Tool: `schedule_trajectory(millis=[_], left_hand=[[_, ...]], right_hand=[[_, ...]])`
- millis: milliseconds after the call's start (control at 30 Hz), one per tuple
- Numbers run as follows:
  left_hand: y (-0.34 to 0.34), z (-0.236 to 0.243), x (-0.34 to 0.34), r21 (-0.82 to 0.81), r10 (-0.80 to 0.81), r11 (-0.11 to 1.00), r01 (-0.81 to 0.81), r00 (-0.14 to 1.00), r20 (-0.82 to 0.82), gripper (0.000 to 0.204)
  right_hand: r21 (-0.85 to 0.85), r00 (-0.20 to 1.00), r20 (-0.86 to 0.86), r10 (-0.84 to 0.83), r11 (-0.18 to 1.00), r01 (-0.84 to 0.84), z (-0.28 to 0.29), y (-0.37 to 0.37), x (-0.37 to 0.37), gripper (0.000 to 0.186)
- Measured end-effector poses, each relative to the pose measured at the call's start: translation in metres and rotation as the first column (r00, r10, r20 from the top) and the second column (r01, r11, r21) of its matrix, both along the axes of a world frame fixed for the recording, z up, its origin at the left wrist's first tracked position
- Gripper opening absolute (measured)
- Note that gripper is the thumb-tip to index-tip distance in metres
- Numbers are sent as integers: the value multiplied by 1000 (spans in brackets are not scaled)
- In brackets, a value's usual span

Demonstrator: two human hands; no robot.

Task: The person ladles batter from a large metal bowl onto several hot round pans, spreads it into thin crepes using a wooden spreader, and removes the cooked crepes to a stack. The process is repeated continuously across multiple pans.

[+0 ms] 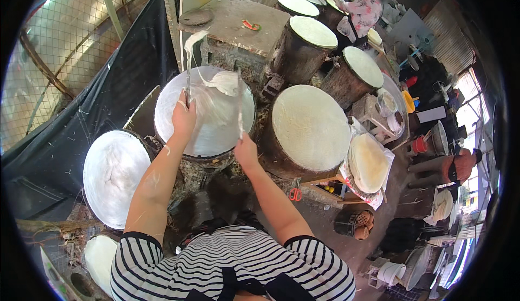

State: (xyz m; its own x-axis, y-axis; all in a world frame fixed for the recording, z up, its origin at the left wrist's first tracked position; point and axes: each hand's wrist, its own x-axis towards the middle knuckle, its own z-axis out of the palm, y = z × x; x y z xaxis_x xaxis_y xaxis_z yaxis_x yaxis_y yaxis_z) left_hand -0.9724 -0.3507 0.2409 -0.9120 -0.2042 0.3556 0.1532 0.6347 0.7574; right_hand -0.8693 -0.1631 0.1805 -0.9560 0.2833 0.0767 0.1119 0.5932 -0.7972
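Left hand (184, 118) was curled round thin grey stick (188, 80); right hand (246, 152) was closed on second thin stick (240, 109), badly blurred. White, limp, stringy scrap (225, 83) was above round silver metal griddle (216, 133). Fingertips were hard to make out.

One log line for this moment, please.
Left hand: holds stick; Right hand: holds blurred stick; Beneath: round pan; Nearby: white stringy clump
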Motion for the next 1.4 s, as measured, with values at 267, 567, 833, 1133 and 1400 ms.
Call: schedule_trajectory(millis=[267, 567, 833, 1133, 1400], left_hand=[[-3, 57, 23, 700, -270, 714, 11, 927, 260, 22], [-26, 54, 72, 946, -366, 323, 15, 924, 110, 12], [-41, 52, 110, 958, -416, 279, -68, 890, 184, 12], [-49, 44, 120, 962, -366, 253, -97, 911, 188, 12], [-54, 49, 130, 968, -354, 241, -71, 922, 155, 11]], right_hand=[[161, 998, 59, 33, 986, -42, 10, 4, -30, 33], [249, 970, 120, 213, 939, -237, 32, -24, -53, 37], [326, 979, 84, 184, 924, -202, -15, -38, -72, 36], [289, 967, 225, 117, 940, -181, 26, -40, -28, 34], [250, 952, 190, 238, 926, -281, 15, -50, -55, 35]])
